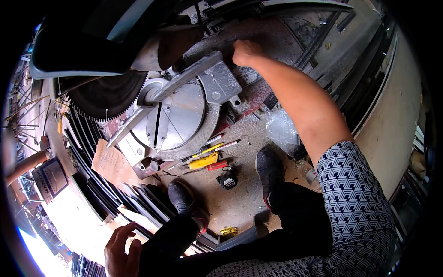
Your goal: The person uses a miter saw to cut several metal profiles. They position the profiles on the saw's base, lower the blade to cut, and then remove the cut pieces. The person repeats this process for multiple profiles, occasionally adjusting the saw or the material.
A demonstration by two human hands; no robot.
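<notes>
A mitre saw fills the upper left, with its toothed round blade (108, 94) beside a round metal turntable (182, 113). An angled metal fence (191, 74) stands across the turntable. My right arm stretches far forward past the saw. The right hand (248, 51) is closed at the dusty surface beyond the fence; whatever its fingers hold, if anything, is hidden. At the lower left, my left hand (122, 251) hangs beside my knee, fingers bent but apart, with nothing in it.
Between the saw and my shoes lie a yellow utility knife (203, 160), a red tool (217, 165), several pens and a black tape measure (227, 178). Dark metal profiles (92, 152) are stacked at left, with cardboard (115, 162) on them. Another person's forearm (27, 167) shows at far left.
</notes>
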